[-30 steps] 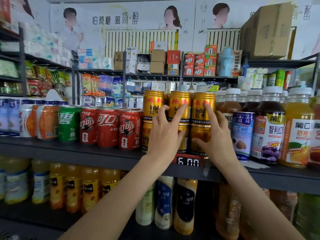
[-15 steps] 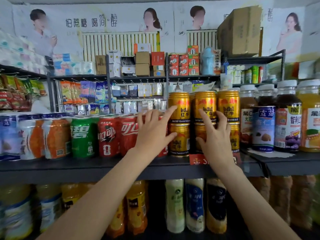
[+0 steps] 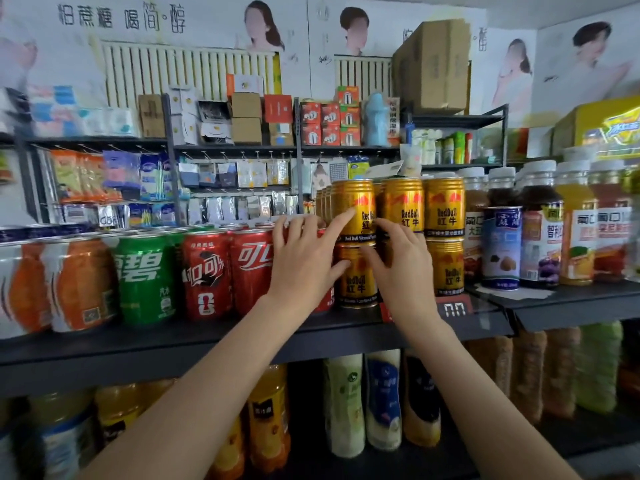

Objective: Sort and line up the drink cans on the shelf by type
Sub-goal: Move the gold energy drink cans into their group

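Gold Red Bull cans stand two high in three stacks on the dark shelf. My left hand has straight fingers: the index tip touches the upper left gold can and the thumb lies against the lower left gold can. My right hand covers the middle stack's lower can, fingers curled at its top under the upper middle can. The right gold stack is untouched. Left of my hands stand red cola cans, a green Sprite can and orange cans.
Juice bottles and a blue can stand right of the gold cans. A red price tag hangs on the shelf edge. Bottles fill the lower shelf. Boxes and packets fill the racks behind.
The view swung left, so the cans sit further right in frame. My hands came closer together; the left now spans the left gold stack, and the right hand's fingers have curled.
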### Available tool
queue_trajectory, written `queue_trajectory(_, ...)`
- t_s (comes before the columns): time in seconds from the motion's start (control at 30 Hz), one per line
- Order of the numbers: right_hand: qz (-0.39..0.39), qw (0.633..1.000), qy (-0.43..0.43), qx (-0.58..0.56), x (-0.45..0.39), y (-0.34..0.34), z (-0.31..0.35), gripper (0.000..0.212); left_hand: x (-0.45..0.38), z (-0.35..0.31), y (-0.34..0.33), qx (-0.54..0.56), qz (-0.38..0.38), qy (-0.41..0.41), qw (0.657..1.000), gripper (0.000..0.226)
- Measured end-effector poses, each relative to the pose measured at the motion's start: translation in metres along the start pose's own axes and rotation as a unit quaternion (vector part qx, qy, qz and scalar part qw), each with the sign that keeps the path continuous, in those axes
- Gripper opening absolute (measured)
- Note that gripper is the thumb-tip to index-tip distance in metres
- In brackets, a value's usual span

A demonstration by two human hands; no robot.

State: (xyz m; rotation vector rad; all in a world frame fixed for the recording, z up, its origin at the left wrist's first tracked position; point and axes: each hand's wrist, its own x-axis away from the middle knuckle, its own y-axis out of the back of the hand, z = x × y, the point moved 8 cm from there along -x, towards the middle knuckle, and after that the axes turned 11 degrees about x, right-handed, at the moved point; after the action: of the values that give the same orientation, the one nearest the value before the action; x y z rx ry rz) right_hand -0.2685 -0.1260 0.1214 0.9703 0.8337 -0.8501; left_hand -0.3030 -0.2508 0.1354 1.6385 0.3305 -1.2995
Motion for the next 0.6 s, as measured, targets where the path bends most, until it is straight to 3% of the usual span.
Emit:
queue_trajectory(0.33, -0.023, 0.998, -0.065, -0.004, -0.004, -0.017, 0.011, 0.049, 0.002, 0.006, 0.008, 0.031, 0.032, 0.009, 0.999, 0.073)
queue_trajectory(0.43, -0.025, 0.997, -0.066, -0.026, -0.003, -0.012, 0.008, 0.052, 0.004, 0.022, 0.033, 0.078, 0.002, 0.039, 0.996, 0.068)
queue_trajectory(0.53, -0.075, 0.996, 0.0, -0.048, -0.006, 0.01, 0.025, 0.044, 0.009, 0.069, 0.07, 0.111, -0.037, 0.103, 0.988, 0.047)
queue_trajectory(0.6, -0.04, 0.996, 0.077, -0.01, -0.011, 0.009, 0.05, 0.041, 0.013, 0.097, 0.076, 0.13, 0.007, 0.13, 0.983, 0.034)
